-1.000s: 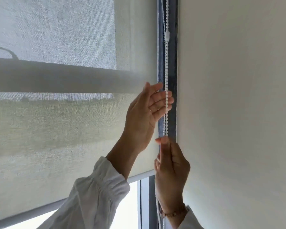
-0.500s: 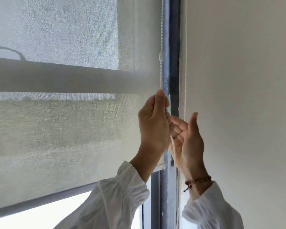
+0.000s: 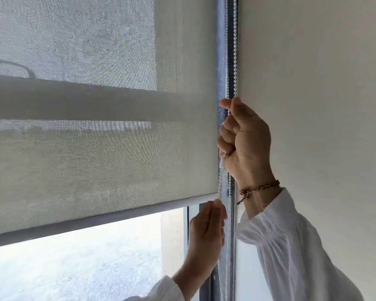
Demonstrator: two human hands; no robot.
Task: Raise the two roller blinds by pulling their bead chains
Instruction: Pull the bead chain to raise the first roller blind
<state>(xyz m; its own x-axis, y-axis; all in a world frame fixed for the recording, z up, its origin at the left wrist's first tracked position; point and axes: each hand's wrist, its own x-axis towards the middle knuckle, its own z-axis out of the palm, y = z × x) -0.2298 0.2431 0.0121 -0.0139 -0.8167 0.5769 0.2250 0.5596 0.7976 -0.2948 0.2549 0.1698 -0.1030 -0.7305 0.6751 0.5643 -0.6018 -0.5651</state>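
A sheer grey-green roller blind point(image 3: 100, 153) covers the left window, with its bottom bar point(image 3: 100, 220) partly raised and bright glass below it. A cream opaque roller blind point(image 3: 317, 94) hangs on the right. White bead chains point(image 3: 235, 44) run down the dark frame between them. My right hand point(image 3: 245, 144) is fisted around the chain high up, at mid height of the frame. My left hand point(image 3: 206, 231) pinches the chain lower, just under the bottom bar.
A dark vertical window frame point(image 3: 220, 51) separates the two blinds. Through the sheer fabric a horizontal rail point(image 3: 74, 101) shows. White sleeves cover both forearms, and a braided bracelet point(image 3: 258, 189) circles my right wrist.
My hands have swapped heights: the right has gone up and closed on the chain, the left has come down with it. The sheer blind's bottom bar sits higher.
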